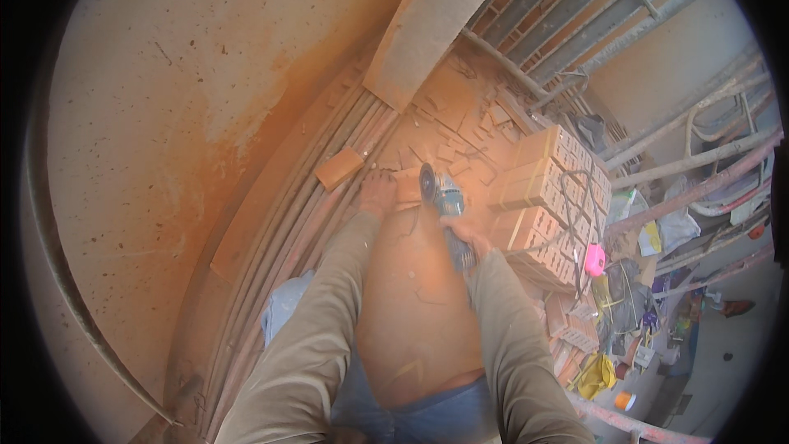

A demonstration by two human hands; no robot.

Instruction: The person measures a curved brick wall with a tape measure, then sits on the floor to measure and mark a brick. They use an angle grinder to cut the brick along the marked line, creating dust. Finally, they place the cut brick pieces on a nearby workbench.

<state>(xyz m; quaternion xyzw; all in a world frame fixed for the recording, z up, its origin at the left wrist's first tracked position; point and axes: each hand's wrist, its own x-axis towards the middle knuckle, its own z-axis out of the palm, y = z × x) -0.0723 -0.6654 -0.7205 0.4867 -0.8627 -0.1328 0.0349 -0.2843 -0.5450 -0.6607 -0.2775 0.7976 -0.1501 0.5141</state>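
While right hand (467,233) grips teal, dark-disced grinder (449,202) | left hand (378,192) holds orange brick (408,184)

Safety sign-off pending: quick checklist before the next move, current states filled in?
1. Right hand gripping the angle grinder: ok.
2. Left hand clear of the disc: ok, gap visible, block between.
3. Disc stopped: cannot tell from a still.
4. Block firmly held: cannot tell; left hand is at its left edge.
5. Gloves on: not ok, both hands bare.
6. Ground ahead clear: not ok, broken pieces strewn there.
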